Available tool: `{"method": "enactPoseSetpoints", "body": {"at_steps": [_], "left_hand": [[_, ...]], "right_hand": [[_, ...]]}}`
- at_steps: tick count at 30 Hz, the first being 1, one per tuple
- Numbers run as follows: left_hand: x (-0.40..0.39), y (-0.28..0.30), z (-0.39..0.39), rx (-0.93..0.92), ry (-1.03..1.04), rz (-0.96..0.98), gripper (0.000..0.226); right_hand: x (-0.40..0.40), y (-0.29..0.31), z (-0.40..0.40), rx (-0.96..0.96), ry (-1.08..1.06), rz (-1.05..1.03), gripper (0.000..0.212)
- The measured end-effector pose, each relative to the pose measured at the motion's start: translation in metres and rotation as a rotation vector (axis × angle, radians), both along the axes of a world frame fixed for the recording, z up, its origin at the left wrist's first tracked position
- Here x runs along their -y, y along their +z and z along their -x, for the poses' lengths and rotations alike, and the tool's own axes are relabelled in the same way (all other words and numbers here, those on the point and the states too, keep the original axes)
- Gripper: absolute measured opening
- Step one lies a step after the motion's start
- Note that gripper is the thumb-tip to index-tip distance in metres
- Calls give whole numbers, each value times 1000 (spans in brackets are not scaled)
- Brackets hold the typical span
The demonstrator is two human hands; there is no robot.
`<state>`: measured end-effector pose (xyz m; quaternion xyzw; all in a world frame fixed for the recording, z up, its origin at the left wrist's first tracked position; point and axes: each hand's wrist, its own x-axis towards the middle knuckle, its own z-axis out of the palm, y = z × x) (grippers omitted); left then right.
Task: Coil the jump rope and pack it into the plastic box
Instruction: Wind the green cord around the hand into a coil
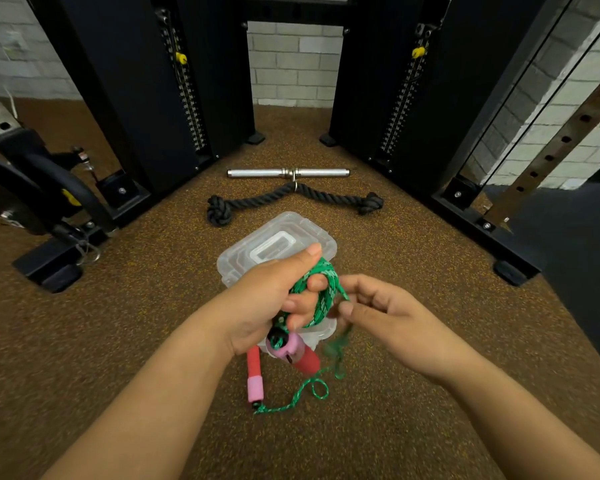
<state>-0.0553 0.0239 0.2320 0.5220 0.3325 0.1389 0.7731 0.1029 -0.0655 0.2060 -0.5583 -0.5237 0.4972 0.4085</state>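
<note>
While the left hand (267,299) grips one handle (297,351) and keeps its fingers curled through the green coil (317,292), the coiling step is judged to be in progress and well advanced. The right hand (378,313) pinches the running strand between thumb and fingertips just beside the coil, other fingers loosely bent. A short slack length of jump rope (305,393) trails to the floor (153,306) and ends at the second handle (254,379), which lies flat near the left wrist. The next move calls for further wraps until that handle lifts, then a free hand for the lid. The plastic box (281,237), lid on, sits directly beneath both hands. Open floor lies on both sides; the rope attachment (291,200) and metal bar (288,173) lie beyond the box, with machine frames (136,98) farther out.
</note>
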Motion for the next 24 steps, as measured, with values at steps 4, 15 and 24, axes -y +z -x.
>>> {"method": "enactPoseSetpoints", "body": {"at_steps": [4, 15, 24], "left_hand": [[-2, 3, -1, 61, 87, 41, 44], [1, -6, -5, 43, 202, -56, 48], [1, -15, 4, -328, -79, -416, 68]], "right_hand": [[0, -1, -8, -56, -280, 6, 25], [18, -15, 39, 939, 100, -139, 24], [5, 21, 12, 244, -198, -113, 39]]}}
